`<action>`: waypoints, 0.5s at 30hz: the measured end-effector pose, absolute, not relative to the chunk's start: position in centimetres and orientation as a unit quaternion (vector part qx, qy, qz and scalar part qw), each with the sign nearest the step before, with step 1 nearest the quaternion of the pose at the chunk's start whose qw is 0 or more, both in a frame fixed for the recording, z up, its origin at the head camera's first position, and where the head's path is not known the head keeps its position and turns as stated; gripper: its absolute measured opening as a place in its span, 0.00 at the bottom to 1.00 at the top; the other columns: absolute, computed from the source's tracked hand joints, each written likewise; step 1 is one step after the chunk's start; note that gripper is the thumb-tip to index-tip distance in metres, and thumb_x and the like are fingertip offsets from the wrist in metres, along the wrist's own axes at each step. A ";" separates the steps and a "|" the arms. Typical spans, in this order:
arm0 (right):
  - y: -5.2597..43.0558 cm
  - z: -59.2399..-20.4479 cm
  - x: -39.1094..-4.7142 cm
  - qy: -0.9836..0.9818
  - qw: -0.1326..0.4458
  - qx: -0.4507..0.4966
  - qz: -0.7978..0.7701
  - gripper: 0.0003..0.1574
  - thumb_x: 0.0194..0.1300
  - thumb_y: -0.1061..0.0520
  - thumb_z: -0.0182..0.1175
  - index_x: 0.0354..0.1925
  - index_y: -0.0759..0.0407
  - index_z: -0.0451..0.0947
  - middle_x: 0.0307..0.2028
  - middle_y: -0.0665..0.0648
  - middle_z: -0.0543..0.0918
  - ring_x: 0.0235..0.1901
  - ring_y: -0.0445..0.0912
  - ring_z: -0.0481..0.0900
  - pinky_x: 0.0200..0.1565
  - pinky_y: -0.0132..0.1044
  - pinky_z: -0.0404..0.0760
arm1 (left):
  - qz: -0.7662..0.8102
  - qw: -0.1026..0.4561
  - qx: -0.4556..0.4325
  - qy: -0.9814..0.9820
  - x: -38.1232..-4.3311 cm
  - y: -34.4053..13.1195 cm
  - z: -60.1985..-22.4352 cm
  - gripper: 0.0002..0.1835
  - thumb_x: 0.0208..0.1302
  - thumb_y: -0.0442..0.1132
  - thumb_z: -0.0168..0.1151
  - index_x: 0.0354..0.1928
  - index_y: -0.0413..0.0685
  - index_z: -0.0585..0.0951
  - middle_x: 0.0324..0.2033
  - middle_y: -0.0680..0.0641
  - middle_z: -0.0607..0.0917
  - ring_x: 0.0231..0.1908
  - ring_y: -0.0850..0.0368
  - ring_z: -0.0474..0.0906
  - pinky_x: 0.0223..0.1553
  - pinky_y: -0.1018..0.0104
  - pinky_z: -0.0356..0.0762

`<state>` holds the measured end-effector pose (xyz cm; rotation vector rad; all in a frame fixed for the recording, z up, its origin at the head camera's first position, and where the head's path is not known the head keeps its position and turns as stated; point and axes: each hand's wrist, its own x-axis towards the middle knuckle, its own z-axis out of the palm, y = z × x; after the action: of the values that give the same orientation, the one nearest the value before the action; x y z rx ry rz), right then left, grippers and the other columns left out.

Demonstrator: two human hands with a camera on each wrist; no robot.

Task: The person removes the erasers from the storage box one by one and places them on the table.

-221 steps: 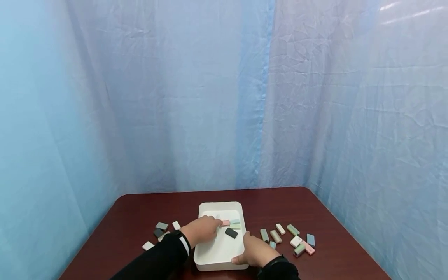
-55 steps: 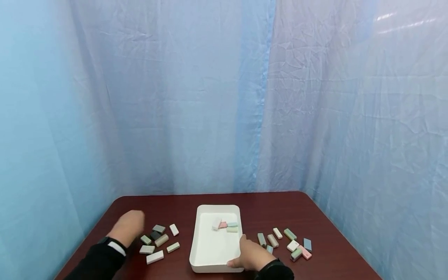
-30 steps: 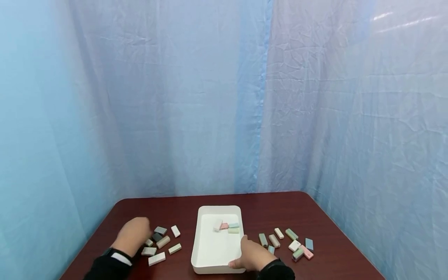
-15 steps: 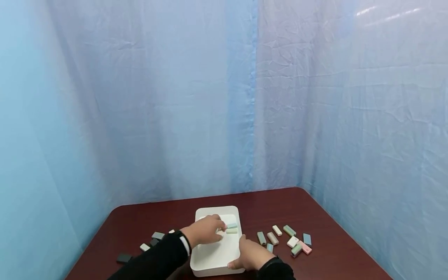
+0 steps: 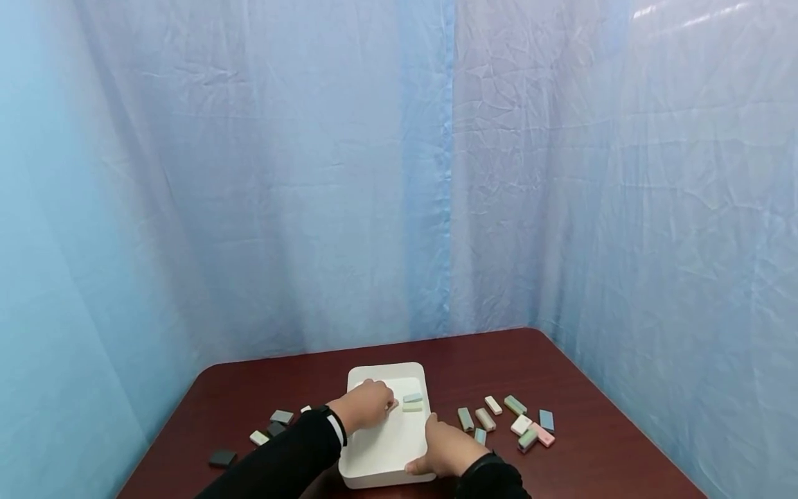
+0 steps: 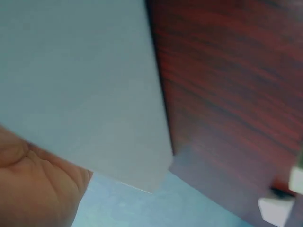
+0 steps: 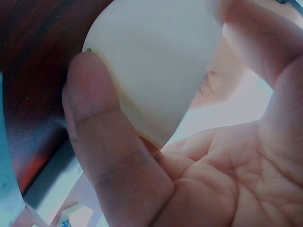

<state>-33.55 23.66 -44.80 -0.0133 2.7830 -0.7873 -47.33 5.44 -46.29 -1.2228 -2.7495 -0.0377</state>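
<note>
My left hand (image 5: 368, 404) reaches over the rim into the white plastic tray (image 5: 380, 479), fingers curled downward. A pinkish edge, perhaps a small pink block, shows at its fingertips; whether the fingers pinch anything is hidden. Beside them lie a pale blue-green block (image 5: 412, 398) and a pale green block (image 5: 412, 407). My right hand (image 5: 449, 447) grips the tray's near right corner, thumb on the front side. In the right wrist view, thumb and fingers bracket the tray corner (image 7: 151, 61). The left wrist view shows the tray's outer wall (image 6: 85, 94), my palm (image 6: 42, 189) above its rim.
Right of the tray lie several small blocks, among them a pink one (image 5: 544, 435) and a blue one (image 5: 546, 420). On the left are a dark block (image 5: 222, 459) and several others, partly behind my sleeve (image 5: 280, 457). Blue curtains (image 5: 312, 208) surround the dark red table (image 5: 486, 360).
A dark block has gone from the tray since the oldest frame. My left hand has moved from the left blocks back into the tray, uncovering a dark block there. My right hand stays put.
</note>
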 end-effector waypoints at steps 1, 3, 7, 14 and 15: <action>23.7 -44.8 -33.6 0.955 0.123 -0.005 -0.268 0.65 0.62 0.41 0.78 0.77 0.78 0.57 0.69 0.76 0.76 0.65 0.68 0.80 0.63 0.64 0.79 | -0.030 0.062 -0.402 -0.913 -47.5 5.2 -46.4 0.15 0.76 0.45 0.66 0.26 0.57 0.81 0.22 0.58 0.75 0.25 0.64 0.67 0.36 0.66 0.69; 23.7 -45.0 -33.7 0.957 0.122 -0.004 -0.265 0.65 0.62 0.41 0.79 0.77 0.78 0.58 0.68 0.76 0.76 0.65 0.68 0.80 0.63 0.64 0.79 | -0.068 0.044 -0.396 -0.915 -47.6 4.8 -46.6 0.20 0.75 0.46 0.67 0.22 0.56 0.76 0.19 0.59 0.68 0.23 0.64 0.62 0.32 0.68 0.66; 23.7 -45.3 -33.9 0.956 0.124 -0.005 -0.265 0.65 0.62 0.41 0.78 0.77 0.79 0.58 0.68 0.76 0.77 0.64 0.67 0.81 0.62 0.64 0.80 | -0.114 -0.001 -0.395 -0.911 -47.5 3.9 -46.7 0.25 0.80 0.46 0.62 0.20 0.55 0.69 0.18 0.58 0.59 0.22 0.63 0.58 0.30 0.69 0.63; 23.7 -45.0 -33.9 0.956 0.124 0.000 -0.265 0.66 0.62 0.41 0.79 0.77 0.79 0.57 0.67 0.77 0.78 0.62 0.67 0.82 0.61 0.64 0.80 | -0.095 0.008 -0.379 -0.920 -47.1 3.2 -46.4 0.04 0.63 0.40 0.79 0.39 0.55 0.93 0.27 0.61 0.84 0.28 0.67 0.70 0.36 0.69 0.75; 23.7 -44.9 -33.9 0.956 0.125 0.001 -0.266 0.66 0.62 0.41 0.79 0.77 0.79 0.58 0.67 0.77 0.78 0.62 0.67 0.82 0.61 0.64 0.80 | -0.101 0.005 -0.371 -0.923 -47.0 3.1 -46.3 0.08 0.61 0.40 0.80 0.43 0.56 0.94 0.30 0.61 0.87 0.29 0.68 0.72 0.37 0.69 0.76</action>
<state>-33.93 23.68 -44.94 0.0040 2.7843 -0.7748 -47.03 3.14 -46.33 -1.1631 -2.8901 -0.3149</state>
